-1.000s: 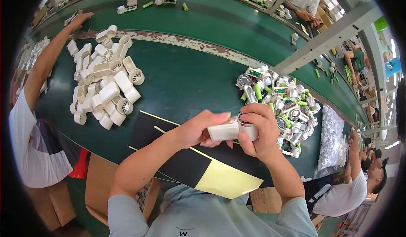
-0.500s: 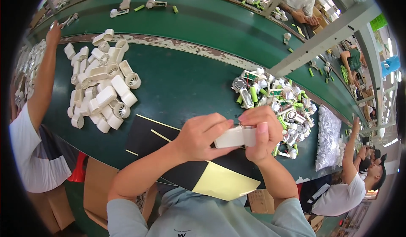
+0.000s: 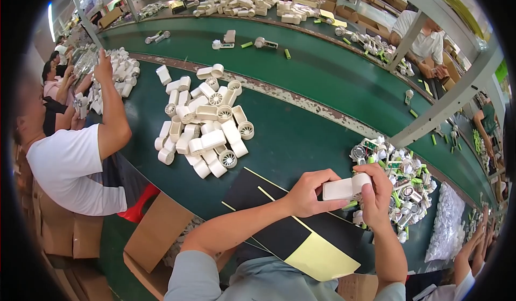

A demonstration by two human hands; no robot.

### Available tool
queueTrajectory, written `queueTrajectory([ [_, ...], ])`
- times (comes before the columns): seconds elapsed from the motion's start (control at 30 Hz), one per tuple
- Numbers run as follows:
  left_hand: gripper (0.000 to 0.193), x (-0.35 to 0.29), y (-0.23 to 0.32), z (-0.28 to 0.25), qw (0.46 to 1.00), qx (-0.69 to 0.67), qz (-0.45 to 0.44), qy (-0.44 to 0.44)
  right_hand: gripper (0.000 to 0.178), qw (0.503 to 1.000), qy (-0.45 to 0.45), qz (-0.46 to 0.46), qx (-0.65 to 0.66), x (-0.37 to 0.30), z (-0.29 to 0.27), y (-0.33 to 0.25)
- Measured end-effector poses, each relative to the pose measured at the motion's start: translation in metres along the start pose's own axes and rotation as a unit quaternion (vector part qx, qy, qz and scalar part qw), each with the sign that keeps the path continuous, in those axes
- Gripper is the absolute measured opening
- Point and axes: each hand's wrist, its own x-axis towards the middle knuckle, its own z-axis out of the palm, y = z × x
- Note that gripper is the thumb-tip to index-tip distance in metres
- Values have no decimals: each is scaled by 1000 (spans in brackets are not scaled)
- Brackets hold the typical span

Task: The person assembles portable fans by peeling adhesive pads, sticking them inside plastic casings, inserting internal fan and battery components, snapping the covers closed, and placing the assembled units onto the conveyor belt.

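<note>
Both my hands hold one white plastic casing [image 3: 337, 190], a rectangular body with a round end, above the table's front part. My left hand [image 3: 307, 194] grips the rectangular end between thumb and fingers. Closed around the round end is my right hand [image 3: 378, 194], thumb at the front and fingers over the top. Below lie black sheets [image 3: 244, 196] and a pale yellow sheet [image 3: 320, 258]. Just beyond my right hand is a heap of inner assemblies [image 3: 411, 193] with green cylinders, circuit boards and round silvery parts.
To the left lies a pile of white casings [image 3: 212, 140], some showing round slotted grilles. A clear bag of white pieces [image 3: 447, 223] rests at right. Behind runs a green conveyor [image 3: 199, 43] carrying scattered parts. A grey post [image 3: 446, 97] rises at right. A co-worker [image 3: 70, 161] sits at left.
My view has swung to the left, so everything sits farther right in the picture. The casing stays in both hands, its round end tilted a little differently, with my right fingers shifted on it.
</note>
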Motion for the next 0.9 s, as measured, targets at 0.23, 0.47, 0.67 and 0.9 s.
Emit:
queueTrajectory([
  [0.23, 34, -1, -18, 5, 999, -52, -5, 10, 47, 972, -96, 142, 159, 6, -20, 7],
  [0.47, 84, 10, -11, 15, 989, 112, 2, 99, 48, 954, -19, 297, 28, 78, -40, 71],
  [0.67, 94, -21, 52, 11, 885, 326, 96, -319, 49, 939, -9, 232, 252, 38, -3, 91],
  [0.9, 93, -81, 65, 8, 800, 462, 29, -383, 39, 987, -94, -18, -128, -135, -51, -4],
])
